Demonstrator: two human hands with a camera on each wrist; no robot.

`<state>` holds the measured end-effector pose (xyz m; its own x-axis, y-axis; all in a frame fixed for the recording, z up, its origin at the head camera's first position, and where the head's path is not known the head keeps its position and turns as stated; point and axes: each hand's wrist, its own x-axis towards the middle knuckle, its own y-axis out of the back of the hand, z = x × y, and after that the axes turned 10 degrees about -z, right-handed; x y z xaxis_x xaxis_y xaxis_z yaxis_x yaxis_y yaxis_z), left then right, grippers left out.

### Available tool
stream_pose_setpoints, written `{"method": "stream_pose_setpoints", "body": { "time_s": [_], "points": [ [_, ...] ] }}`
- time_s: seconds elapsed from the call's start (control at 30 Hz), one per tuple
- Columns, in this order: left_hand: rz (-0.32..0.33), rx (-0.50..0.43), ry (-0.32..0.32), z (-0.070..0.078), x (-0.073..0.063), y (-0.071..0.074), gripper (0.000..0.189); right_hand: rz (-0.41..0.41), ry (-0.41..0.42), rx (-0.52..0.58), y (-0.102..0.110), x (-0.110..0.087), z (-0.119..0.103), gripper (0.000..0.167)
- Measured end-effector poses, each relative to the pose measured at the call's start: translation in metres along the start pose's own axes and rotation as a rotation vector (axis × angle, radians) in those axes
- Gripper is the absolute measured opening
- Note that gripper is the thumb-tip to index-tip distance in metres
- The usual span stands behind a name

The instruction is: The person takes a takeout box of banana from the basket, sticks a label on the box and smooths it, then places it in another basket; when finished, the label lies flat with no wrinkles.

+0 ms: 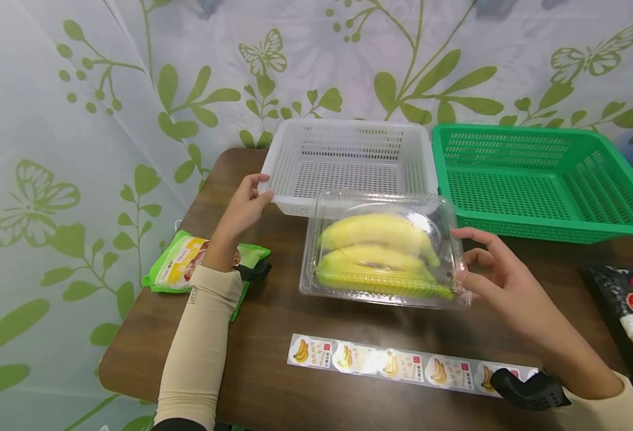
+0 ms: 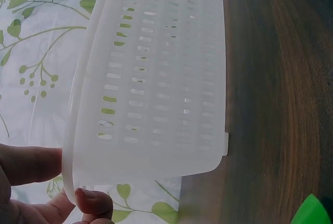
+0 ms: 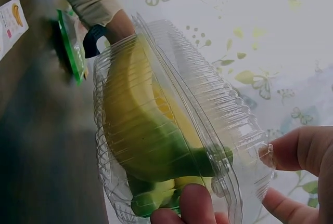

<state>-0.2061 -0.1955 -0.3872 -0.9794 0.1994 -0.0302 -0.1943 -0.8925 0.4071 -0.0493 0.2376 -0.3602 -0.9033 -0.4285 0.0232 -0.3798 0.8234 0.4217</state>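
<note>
My left hand [image 1: 243, 206] grips the front left corner of a white plastic basket [image 1: 348, 178]. In the left wrist view, the thumb and fingers pinch the rim of its slotted side wall [image 2: 156, 156]. With my right hand [image 1: 502, 281] I hold the right end of a clear plastic clamshell box [image 1: 448, 230], tilted in front of the basket. Yellow bananas [image 1: 372, 233] with green ends lie inside the box. The right wrist view shows fingers and thumb of the right hand [image 3: 299, 156] on both sides of the box's end.
A green basket [image 1: 510, 191] stands right of the white one. Along the table's [image 1: 273, 401] near side lies a strip of banana stickers [image 1: 391, 362]. A green-edged food packet [image 1: 173, 263] lies by the left forearm, a black packet [image 1: 618, 299] at the far right.
</note>
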Motion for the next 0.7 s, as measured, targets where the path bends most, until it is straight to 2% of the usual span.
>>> {"method": "stream_pose_setpoints", "body": {
  "time_s": [0.3, 0.47, 0.7],
  "points": [
    [0.001, 0.027, 0.008, 0.001, -0.001, -0.002, 0.045, 0.004, -0.002, 0.028, -0.014, -0.017, 0.016, 0.061],
    [-0.001, 0.009, 0.006, -0.001, 0.0, 0.002, 0.045, 0.005, -0.019, -0.016, -0.018, -0.016, 0.025, 0.061],
    [-0.006, 0.021, 0.012, 0.001, 0.0, 0.002, 0.045, 0.016, -0.071, 0.029, -0.021, -0.018, 0.038, 0.06]
  ]
}}
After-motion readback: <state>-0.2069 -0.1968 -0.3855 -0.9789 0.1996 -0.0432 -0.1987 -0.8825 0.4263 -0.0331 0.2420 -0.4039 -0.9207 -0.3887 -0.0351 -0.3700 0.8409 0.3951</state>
